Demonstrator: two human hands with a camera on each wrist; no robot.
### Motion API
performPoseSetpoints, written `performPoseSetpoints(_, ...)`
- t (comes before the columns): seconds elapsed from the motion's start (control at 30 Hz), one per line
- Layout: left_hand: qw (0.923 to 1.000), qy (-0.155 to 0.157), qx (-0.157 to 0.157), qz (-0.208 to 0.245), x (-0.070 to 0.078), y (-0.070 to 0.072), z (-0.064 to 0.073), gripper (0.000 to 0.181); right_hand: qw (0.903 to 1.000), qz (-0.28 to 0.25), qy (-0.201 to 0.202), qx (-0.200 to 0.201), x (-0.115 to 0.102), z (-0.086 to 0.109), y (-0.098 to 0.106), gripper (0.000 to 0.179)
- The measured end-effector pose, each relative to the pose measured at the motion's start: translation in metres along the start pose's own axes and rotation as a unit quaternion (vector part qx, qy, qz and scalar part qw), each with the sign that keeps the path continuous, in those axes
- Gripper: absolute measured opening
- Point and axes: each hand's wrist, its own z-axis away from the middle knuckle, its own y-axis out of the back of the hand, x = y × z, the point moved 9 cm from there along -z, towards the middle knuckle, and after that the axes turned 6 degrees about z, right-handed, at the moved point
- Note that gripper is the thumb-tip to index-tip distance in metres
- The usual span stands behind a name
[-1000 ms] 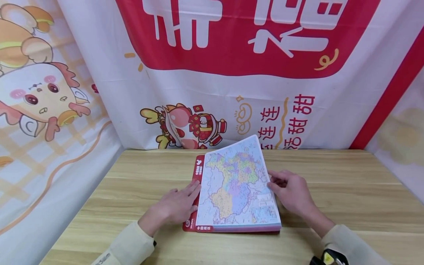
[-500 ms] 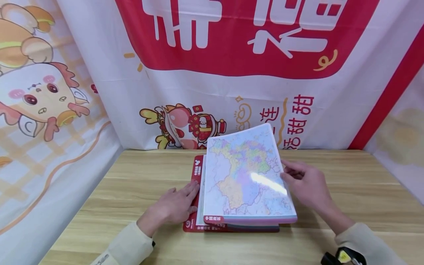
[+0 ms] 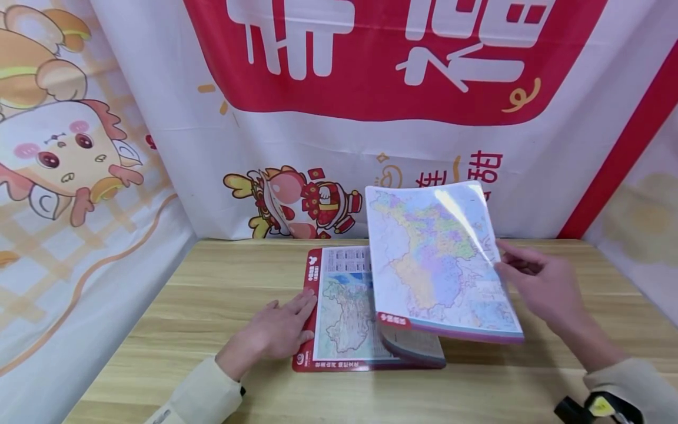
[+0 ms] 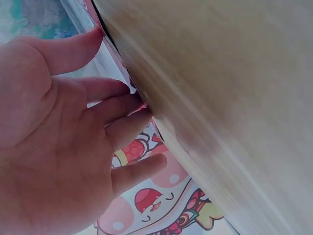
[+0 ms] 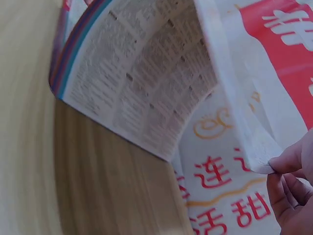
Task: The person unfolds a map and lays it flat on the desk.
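Note:
A glossy map (image 3: pixel 439 253) of colored provinces is raised and tilted at the center right in the head view. My right hand (image 3: pixel 548 288) pinches its right edge between thumb and fingers; the right wrist view shows the thumb (image 5: pixel 288 159) at a pale corner. Below lies a red-bordered map (image 3: pixel 341 330), partly covered by the raised one. A curled sheet with grey text (image 5: pixel 137 73) bends up between them. Fingers extended, my left hand (image 3: pixel 278 330) rests on the red left border. In the left wrist view the left hand (image 4: pixel 58 142) touches the map's edge with its fingertips.
A light wood-grain table (image 3: pixel 212 294) bears the maps. White cloth with red lettering and a cartoon figure (image 3: pixel 296 203) hangs at the table's back edge. Another printed cloth (image 3: pixel 69 153) hangs at the left.
The right hand has lifted the upper map and carried it right, off the red-bordered map, uncovering more of the map below. The left hand has stayed nearly still.

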Motion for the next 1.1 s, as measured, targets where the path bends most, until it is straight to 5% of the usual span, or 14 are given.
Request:
performPoseSetpoints(0.27,0.9999,0.011,0.001,-0.004,-0.012,0.002,0.006,0.079,0.9982,-0.037,-0.022,0.041,0.036,-0.008,0.037,0.055)
performPoseSetpoints(0.57,0.9986,0.052,0.004,0.013,-0.047,0.006,0.017,0.082,0.9956,-0.011,-0.08,0.046,0.075,-0.012,0.054,0.058)
performPoseSetpoints(1.1,0.9909,0.13,0.025,0.025,-0.113,0.017,0.025,0.093,0.988,0.153,-0.016,0.018,0.121,-0.014,0.043,0.048)
